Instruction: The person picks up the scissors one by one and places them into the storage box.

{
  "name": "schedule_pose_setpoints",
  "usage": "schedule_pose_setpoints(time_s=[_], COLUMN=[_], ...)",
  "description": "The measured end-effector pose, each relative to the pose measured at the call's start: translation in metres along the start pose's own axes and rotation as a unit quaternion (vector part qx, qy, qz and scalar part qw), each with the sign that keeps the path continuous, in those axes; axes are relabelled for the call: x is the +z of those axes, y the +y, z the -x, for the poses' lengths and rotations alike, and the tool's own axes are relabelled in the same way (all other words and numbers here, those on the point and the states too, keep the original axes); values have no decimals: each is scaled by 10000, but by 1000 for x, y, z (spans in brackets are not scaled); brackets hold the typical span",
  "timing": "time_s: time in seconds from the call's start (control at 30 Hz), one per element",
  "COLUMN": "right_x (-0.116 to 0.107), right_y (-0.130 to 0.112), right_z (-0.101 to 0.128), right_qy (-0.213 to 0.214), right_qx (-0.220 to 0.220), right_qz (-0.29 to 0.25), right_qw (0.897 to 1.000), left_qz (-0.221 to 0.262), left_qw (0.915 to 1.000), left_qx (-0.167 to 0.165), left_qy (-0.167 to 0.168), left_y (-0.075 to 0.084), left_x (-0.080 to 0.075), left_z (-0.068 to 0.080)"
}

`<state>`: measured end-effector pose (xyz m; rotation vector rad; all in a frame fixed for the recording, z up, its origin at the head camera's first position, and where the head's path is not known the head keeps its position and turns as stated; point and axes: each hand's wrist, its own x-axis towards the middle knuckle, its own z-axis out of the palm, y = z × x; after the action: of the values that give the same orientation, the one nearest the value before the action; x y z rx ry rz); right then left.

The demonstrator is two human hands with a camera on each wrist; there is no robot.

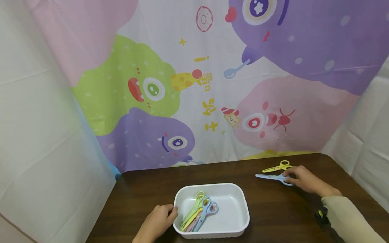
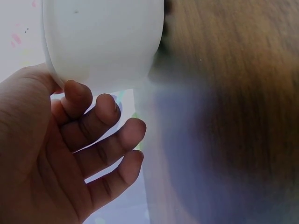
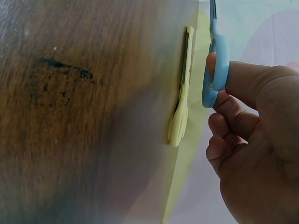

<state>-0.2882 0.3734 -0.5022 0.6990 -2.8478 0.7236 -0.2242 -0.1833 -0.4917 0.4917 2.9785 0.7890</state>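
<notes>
A white tray (image 1: 234, 216) stands near the table's front edge and holds several child scissors (image 1: 199, 212) in green, yellow, blue and pink. My left hand (image 1: 169, 212) rests against the tray's left wall. In the left wrist view its fingers (image 2: 100, 123) are loosely curled, the index tip touching the tray (image 2: 103, 42). At the far right, my right hand (image 1: 289, 178) pinches the handle of blue scissors (image 1: 270, 176) lying on the table. The right wrist view shows the fingers (image 3: 224, 109) round the blue handle (image 3: 216, 70). Yellow scissors (image 1: 278, 167) (image 3: 183, 93) lie just behind.
The dark wooden table (image 1: 146, 189) ends at a cartoon-print curtain (image 1: 212, 84) at the back, with white cloth walls (image 1: 39, 135) on both sides. A dark smudge (image 3: 58, 79) marks the tabletop near the right hand.
</notes>
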Motion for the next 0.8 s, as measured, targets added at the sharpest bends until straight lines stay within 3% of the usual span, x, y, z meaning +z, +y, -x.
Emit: schedule_pose_setpoints(time_s=[0.8], right_x=[2], right_y=[-4], right_z=[-19], right_qy=[233], right_qx=[-339], right_qz=[279], right_qw=[9988], left_qz=[43], left_qw=[10000], left_qx=[-11], left_qy=[-14], left_y=[1], left_x=[0], left_z=[0])
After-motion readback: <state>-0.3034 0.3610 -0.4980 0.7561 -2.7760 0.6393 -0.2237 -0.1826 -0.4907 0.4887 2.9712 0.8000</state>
